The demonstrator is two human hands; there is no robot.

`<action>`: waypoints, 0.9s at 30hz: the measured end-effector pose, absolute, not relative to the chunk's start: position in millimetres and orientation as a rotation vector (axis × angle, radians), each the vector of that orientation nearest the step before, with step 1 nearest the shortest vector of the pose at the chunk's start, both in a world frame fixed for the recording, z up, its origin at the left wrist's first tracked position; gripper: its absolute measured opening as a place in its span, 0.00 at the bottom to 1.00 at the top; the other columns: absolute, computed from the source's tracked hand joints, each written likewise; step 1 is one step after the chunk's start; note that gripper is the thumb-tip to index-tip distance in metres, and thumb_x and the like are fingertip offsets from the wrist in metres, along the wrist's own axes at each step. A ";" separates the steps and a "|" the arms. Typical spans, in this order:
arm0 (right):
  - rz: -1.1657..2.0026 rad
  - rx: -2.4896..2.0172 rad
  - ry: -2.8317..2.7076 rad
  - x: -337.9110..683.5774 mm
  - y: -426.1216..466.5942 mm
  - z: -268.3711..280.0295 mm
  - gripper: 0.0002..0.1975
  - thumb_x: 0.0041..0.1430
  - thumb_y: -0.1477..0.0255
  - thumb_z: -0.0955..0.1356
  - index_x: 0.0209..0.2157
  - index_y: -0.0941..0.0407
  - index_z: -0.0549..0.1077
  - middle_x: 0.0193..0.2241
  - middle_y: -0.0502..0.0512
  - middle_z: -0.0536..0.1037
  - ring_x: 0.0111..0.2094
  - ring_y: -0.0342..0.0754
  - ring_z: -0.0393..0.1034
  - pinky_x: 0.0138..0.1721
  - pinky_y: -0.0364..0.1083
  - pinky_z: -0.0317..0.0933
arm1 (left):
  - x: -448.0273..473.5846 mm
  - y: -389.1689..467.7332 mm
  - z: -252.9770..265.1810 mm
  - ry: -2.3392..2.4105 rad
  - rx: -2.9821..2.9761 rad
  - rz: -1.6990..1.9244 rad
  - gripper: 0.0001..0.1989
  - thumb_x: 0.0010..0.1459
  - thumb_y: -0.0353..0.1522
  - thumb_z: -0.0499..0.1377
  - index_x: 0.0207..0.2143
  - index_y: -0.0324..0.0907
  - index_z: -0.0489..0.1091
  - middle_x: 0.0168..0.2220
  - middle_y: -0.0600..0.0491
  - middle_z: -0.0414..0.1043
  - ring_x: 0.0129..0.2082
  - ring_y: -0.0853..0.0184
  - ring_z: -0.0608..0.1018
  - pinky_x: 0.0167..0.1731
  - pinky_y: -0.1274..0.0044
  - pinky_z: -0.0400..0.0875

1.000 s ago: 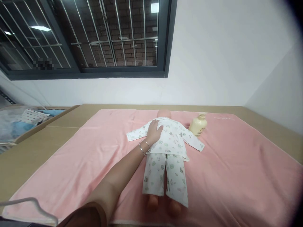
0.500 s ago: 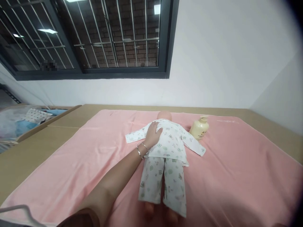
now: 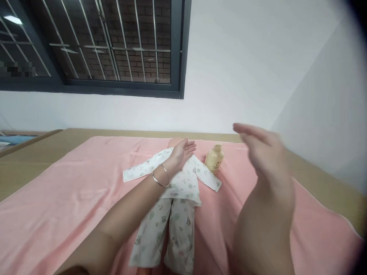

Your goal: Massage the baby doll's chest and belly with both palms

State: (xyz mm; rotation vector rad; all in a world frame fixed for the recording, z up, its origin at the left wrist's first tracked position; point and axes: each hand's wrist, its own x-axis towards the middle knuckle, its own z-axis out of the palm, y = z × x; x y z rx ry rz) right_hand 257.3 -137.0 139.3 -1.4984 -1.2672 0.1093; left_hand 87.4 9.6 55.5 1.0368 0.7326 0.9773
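A baby doll in white printed pyjamas (image 3: 183, 187) lies on the pink sheet (image 3: 94, 183), legs toward me and arms spread to the sides. Over its upper chest is my left hand (image 3: 182, 151), palm turned up, fingers stretched out and holding nothing; a silver bracelet circles the wrist. Part of the doll's head (image 3: 173, 142) shows behind that hand. On the right, my right hand (image 3: 265, 152) is raised above the sheet with fingers extended, somewhat blurred and holding nothing. Between my right hand and the doll's sleeve stands a pale yellow bottle (image 3: 214, 158).
Tan boards (image 3: 34, 156) border the pink sheet. Behind is a white wall (image 3: 229, 68) with a dark-framed barred window (image 3: 120, 89). At the far left edge, a tray (image 3: 17, 139) holds something blue.
My left hand has turned from palm down on the doll's chest to palm up. My right hand has come into view at the right. The view has shifted to the right.
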 end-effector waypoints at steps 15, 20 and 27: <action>0.203 -2.159 -1.879 261.8 -56.1 98.8 0.28 0.60 0.83 0.57 0.62 0.66 0.63 0.67 0.68 0.56 0.68 0.54 0.49 0.67 0.54 0.42 | 137.0 15.9 63.5 0.616 0.550 0.696 0.34 0.66 0.44 0.44 0.65 0.27 0.54 0.62 0.31 0.61 0.63 0.57 0.67 0.51 0.74 0.73; 0.155 -2.154 -1.791 255.4 -51.5 85.8 0.29 0.61 0.80 0.55 0.63 0.66 0.60 0.68 0.68 0.53 0.69 0.56 0.45 0.66 0.58 0.45 | 108.0 -2.8 55.4 0.695 0.620 0.544 0.35 0.65 0.47 0.45 0.62 0.26 0.58 0.59 0.29 0.65 0.60 0.54 0.70 0.54 0.69 0.70; -0.017 -2.006 -1.909 189.2 -62.7 72.5 0.29 0.68 0.67 0.55 0.65 0.69 0.57 0.68 0.73 0.50 0.70 0.63 0.35 0.67 0.65 0.33 | 49.5 -48.8 63.3 0.501 0.666 0.533 0.35 0.67 0.48 0.37 0.57 0.28 0.63 0.54 0.31 0.70 0.54 0.54 0.76 0.57 0.63 0.67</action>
